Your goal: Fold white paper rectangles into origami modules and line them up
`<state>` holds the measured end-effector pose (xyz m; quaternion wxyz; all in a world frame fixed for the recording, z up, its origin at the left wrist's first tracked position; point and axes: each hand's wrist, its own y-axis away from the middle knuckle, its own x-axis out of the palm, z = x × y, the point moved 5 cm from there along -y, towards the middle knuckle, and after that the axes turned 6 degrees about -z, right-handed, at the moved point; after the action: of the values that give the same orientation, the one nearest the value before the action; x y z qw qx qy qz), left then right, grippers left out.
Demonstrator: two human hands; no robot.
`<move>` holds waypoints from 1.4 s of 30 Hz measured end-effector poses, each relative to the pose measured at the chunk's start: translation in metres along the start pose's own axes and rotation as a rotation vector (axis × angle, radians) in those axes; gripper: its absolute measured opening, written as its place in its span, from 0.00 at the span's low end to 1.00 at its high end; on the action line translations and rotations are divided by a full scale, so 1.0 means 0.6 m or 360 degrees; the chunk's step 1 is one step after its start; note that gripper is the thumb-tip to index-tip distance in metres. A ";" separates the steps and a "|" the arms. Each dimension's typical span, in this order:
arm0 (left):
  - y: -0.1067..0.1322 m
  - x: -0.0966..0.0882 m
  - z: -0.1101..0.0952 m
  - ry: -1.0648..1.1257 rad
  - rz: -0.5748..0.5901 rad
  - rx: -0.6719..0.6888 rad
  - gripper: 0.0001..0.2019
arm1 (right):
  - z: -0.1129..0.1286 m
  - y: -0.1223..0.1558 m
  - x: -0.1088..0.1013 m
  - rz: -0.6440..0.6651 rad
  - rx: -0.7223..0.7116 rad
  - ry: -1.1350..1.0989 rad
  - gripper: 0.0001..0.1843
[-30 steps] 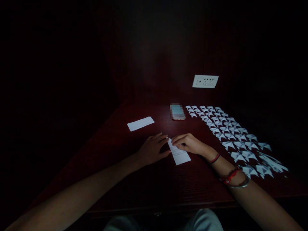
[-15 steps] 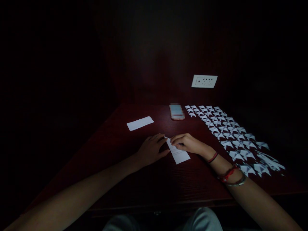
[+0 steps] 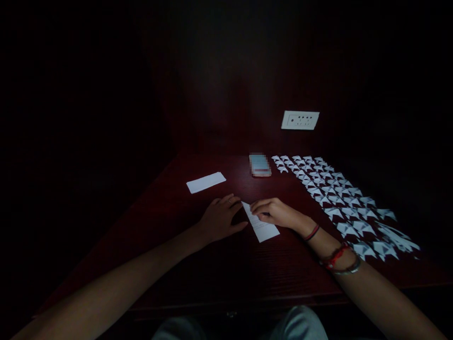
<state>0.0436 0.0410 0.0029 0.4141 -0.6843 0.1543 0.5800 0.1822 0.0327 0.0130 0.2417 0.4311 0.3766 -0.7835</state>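
Resting our right hand (image 3: 279,212) on a printed paper strip (image 3: 266,232), with our left hand (image 3: 218,220) just beside it.
The strip lies flat on the red table (image 3: 159,208) between our hands. Our right fingers bend over it; we cannot tell whether they pinch or press. Our left fingers are spread and hold nothing. The strip could skew if the right fingers push sideways while its left edge goes unpinned.

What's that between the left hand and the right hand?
In the head view, a printed paper strip lies there, partly under the right hand, beside the left hand.
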 end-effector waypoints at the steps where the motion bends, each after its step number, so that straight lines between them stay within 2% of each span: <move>1: 0.000 0.000 0.000 0.0000 -0.0002 0.0017 0.24 | 0.001 0.000 0.000 0.0005 0.0004 -0.0006 0.12; 6: -0.004 0.003 -0.007 0.0097 0.0074 0.0181 0.22 | 0.001 0.000 -0.002 -0.0001 0.0028 -0.0029 0.12; 11: -0.005 0.002 -0.011 0.0106 0.0095 0.0239 0.20 | -0.001 0.000 -0.001 -0.0006 0.0031 -0.0036 0.12; 24: 0.007 0.011 -0.002 -0.0024 0.0170 0.0094 0.20 | -0.007 -0.001 -0.004 -0.0049 0.0049 -0.0105 0.13; 33: 0.006 0.012 -0.001 -0.0045 0.0158 0.0052 0.20 | -0.011 -0.010 -0.018 -0.0266 0.0173 0.0082 0.13; 42: 0.007 0.010 -0.010 -0.0046 0.0166 0.0058 0.21 | -0.014 -0.018 0.004 -0.0028 0.0141 0.0482 0.15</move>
<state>0.0463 0.0356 -0.0042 0.3980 -0.6592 0.1943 0.6076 0.1779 0.0456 0.0122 0.1561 0.5512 0.3775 -0.7276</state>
